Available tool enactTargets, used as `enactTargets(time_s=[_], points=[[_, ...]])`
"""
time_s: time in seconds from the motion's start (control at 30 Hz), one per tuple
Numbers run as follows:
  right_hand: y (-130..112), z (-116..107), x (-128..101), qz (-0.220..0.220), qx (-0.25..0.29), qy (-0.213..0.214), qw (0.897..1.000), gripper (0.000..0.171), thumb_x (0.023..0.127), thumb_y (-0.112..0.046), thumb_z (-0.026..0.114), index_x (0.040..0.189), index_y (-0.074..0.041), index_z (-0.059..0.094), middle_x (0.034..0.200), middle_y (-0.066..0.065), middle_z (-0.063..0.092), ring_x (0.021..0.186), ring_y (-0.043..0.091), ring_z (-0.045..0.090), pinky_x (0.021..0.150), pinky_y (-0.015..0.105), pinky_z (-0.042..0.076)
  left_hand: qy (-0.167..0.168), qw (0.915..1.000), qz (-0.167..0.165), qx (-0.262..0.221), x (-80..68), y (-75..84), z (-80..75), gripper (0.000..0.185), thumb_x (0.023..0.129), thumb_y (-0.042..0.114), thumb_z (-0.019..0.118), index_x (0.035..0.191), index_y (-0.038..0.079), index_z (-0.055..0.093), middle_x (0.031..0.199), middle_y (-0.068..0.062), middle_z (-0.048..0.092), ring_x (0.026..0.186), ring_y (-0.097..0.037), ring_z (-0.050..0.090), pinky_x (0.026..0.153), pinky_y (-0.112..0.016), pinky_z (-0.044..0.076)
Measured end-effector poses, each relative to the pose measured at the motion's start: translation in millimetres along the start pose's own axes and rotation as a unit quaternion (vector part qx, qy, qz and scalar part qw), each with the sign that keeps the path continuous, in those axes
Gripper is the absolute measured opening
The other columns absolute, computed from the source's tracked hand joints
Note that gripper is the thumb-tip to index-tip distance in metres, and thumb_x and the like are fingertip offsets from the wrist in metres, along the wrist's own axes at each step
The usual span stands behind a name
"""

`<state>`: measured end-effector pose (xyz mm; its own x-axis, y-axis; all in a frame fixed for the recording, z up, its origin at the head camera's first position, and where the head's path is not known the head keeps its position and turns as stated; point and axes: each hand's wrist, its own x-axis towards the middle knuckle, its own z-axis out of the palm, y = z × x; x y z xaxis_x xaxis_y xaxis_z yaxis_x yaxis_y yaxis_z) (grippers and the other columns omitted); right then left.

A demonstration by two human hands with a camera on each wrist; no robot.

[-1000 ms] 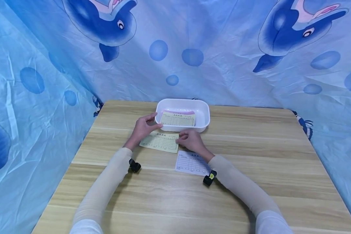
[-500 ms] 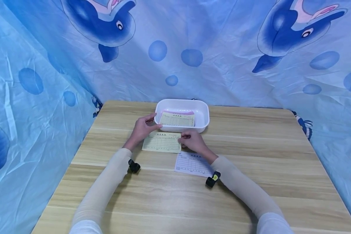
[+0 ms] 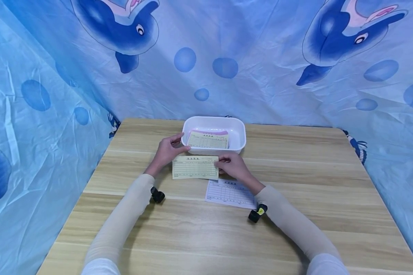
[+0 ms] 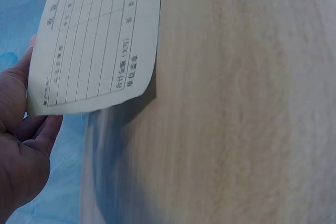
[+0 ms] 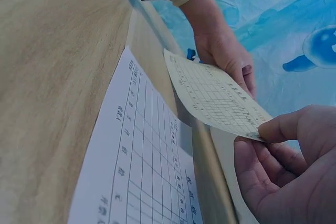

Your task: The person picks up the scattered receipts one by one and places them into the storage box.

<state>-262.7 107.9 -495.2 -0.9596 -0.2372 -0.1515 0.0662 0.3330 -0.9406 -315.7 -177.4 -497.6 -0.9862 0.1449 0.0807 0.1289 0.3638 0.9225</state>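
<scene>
My right hand (image 3: 233,165) pinches the right edge of a pale yellow receipt slip (image 3: 194,168) between thumb and fingers. The slip, printed with a ruled table, is held lifted off the wood in front of a white plastic basin (image 3: 241,143); its shadow falls below it in the left wrist view. At the basin's front left corner, my left hand (image 3: 166,151) grips with the thumb at the front rim and fingers along the left side. Inside the basin lies another yellow slip (image 3: 208,141) over a pink one (image 3: 223,133). A white receipt slip (image 5: 139,150) lies partly under my right wrist.
The wooden table (image 3: 199,233) extends wide on both sides. Behind it and at the left hangs a blue curtain (image 3: 254,95) with dolphin prints, close to the table's back edge. A black wrist camera (image 3: 157,194) sits on my left sleeve.
My right hand has moved slightly to the right, drawing the yellow slip with it, and the slip has levelled out. The left hand stays on the basin.
</scene>
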Motion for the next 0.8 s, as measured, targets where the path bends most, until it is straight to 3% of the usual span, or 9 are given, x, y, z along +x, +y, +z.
enactTargets(time_s=[0.2, 0.43, 0.8], points=[[-2, -10, -9, 0.000, -0.002, 0.009, 1.000, 0.018, 0.093, -0.016, 0.075, 0.108, -0.006, 0.076, 0.100, 0.009, 0.073, 0.082, 0.020, 0.071, 0.073, 0.031, 0.065, 0.000, 1.0000, 0.006, -0.001, 0.7, -0.9, 0.4, 0.075, 0.085, 0.029, 0.086, 0.147, 0.002, 0.053, 0.153, -0.017, 0.050, 0.135, -0.032, 0.056, 0.111, -0.040, 0.050], [-4, -26, -16, -0.049, -0.014, 0.040, 0.998, 0.021, 0.093, -0.018, 0.076, 0.110, -0.005, 0.077, 0.107, 0.009, 0.073, 0.093, 0.018, 0.067, 0.074, 0.022, 0.057, 0.008, 0.9998, 0.018, -0.002, 1.8, -1.4, 1.7, 0.074, 0.084, 0.028, 0.087, 0.145, -0.001, 0.055, 0.149, -0.019, 0.053, 0.132, -0.032, 0.058, 0.110, -0.039, 0.051], [-22, -47, -23, -0.087, 0.011, 0.055, 0.995, 0.020, 0.094, -0.015, 0.075, 0.108, 0.000, 0.076, 0.103, 0.014, 0.075, 0.087, 0.019, 0.071, 0.073, 0.030, 0.064, 0.004, 0.9998, 0.019, -0.002, 2.1, -3.5, 2.4, 0.076, 0.084, 0.030, 0.086, 0.146, -0.001, 0.054, 0.148, -0.020, 0.054, 0.133, -0.034, 0.057, 0.111, -0.042, 0.050]])
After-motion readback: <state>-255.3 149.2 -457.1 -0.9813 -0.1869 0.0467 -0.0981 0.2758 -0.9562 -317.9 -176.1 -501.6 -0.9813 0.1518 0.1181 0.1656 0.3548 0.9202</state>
